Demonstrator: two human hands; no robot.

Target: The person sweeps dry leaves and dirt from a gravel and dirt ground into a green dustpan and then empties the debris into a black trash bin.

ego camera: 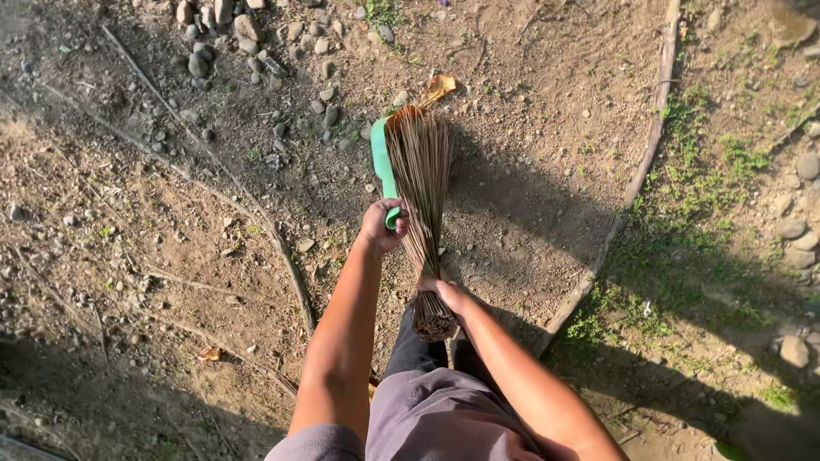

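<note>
Lower centre: right hand [446, 294] closed around the bound end of a stick broom [423, 183]. Just above, left hand [382, 224] wrapped around the handle of a green dustpan [381, 162], pressed to the bristles. Upper centre: a dry leaf [439, 86] at the bristle tips. Risks: a hard flick scatters leaf and dirt; dustpan could slip off the bristles.

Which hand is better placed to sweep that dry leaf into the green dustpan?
Probably the right hand: it grips the bound end of the stick broom, whose tips reach the dry leaf. The left hand holds the green dustpan handle beside the bristles.
</note>
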